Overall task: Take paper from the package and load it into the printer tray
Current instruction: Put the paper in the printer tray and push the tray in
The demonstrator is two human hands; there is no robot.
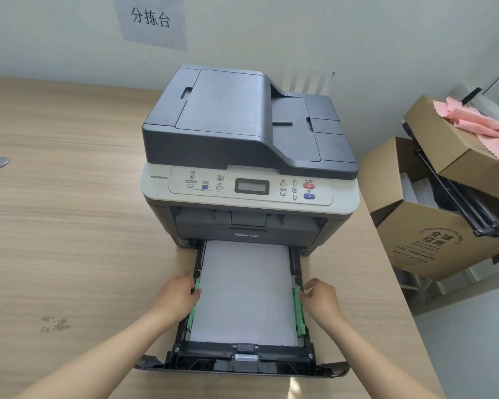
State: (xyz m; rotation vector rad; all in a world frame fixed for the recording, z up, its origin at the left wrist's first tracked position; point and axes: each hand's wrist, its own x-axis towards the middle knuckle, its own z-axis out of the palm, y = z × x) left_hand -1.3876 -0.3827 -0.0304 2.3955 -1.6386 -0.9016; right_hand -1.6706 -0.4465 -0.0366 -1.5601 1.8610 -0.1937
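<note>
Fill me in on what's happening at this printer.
A person is loading the printer. Its tray is pulled out over the desk, with white paper lying flat inside. The left hand and right hand are at the green side guides, seemingly squaring the stack. The tray isn't pushed in yet.

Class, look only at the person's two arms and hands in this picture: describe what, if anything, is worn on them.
Nothing is worn. The left hand and right hand are bare, with no gloves, and no rings are visible on the fingers. Both forearms are bare to the bottom edge of the picture: no sleeves, watch or bracelet in view.
</note>
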